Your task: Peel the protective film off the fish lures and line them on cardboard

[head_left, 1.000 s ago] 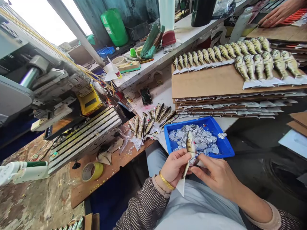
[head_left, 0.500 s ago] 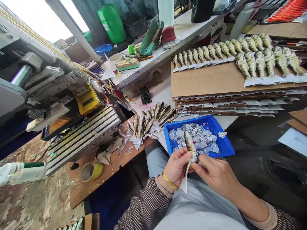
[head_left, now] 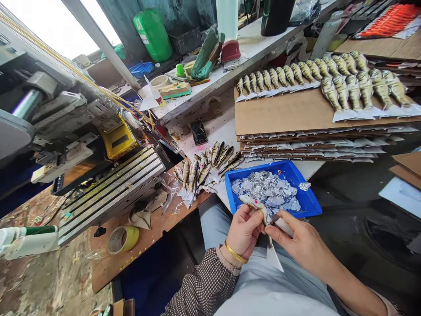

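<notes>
My left hand (head_left: 242, 230) is closed round a striped fish-shaped lure (head_left: 255, 203), which lies tilted with its pale belly up and its head to the left. A white paper tail (head_left: 273, 259) hangs from it over my lap. My right hand (head_left: 301, 241) pinches the lure near its tail. Both hands sit just in front of a blue tray (head_left: 309, 202) filled with silver foil scraps (head_left: 268, 189). A loose heap of the same lures (head_left: 205, 169) lies on the bench to the left of the tray.
Stacked cardboard sheets (head_left: 292, 112) at the right carry rows of finished lures (head_left: 329, 77). A machine with metal rails (head_left: 108, 186) fills the left. A tape roll (head_left: 122, 239), a phone (head_left: 199, 131) and a green jug (head_left: 153, 30) are also there.
The lure has turned from upright to lying sideways, belly up, in my left hand. The paper tail has swung to the right. Another person's hand at the top right has gone.
</notes>
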`<state>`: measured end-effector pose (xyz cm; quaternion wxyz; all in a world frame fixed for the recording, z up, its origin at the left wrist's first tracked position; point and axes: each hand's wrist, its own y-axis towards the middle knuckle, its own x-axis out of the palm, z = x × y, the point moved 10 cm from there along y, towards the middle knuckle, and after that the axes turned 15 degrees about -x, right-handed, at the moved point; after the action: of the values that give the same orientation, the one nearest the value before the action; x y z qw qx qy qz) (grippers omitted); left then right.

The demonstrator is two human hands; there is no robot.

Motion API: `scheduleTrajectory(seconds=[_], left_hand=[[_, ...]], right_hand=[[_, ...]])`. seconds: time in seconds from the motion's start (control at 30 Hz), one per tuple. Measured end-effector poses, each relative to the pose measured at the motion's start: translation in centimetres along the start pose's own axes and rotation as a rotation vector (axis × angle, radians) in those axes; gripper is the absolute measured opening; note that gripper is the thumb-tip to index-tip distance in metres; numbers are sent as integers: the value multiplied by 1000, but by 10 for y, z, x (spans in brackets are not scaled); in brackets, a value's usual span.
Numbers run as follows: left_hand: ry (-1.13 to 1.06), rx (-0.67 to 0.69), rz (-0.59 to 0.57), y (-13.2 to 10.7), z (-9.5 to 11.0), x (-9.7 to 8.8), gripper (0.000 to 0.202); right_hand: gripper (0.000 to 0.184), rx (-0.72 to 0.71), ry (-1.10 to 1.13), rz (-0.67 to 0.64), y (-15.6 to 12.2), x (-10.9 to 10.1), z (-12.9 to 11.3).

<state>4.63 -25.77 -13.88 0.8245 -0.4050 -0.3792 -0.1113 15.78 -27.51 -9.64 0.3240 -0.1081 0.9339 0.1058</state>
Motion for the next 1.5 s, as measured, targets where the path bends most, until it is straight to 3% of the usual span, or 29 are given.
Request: scheduleTrajectory(seconds=[0.83, 1.13, 1.5], left_hand=[[135, 71, 5, -7, 5, 1, 36], [120, 68, 11, -4, 4, 1, 37], [103, 11, 2, -1, 3, 3, 40]], right_hand=[[52, -178, -180, -98, 9, 0, -13], [55, -286, -274, -8, 8, -7, -21], [55, -228, -159, 50, 10, -16, -15]])
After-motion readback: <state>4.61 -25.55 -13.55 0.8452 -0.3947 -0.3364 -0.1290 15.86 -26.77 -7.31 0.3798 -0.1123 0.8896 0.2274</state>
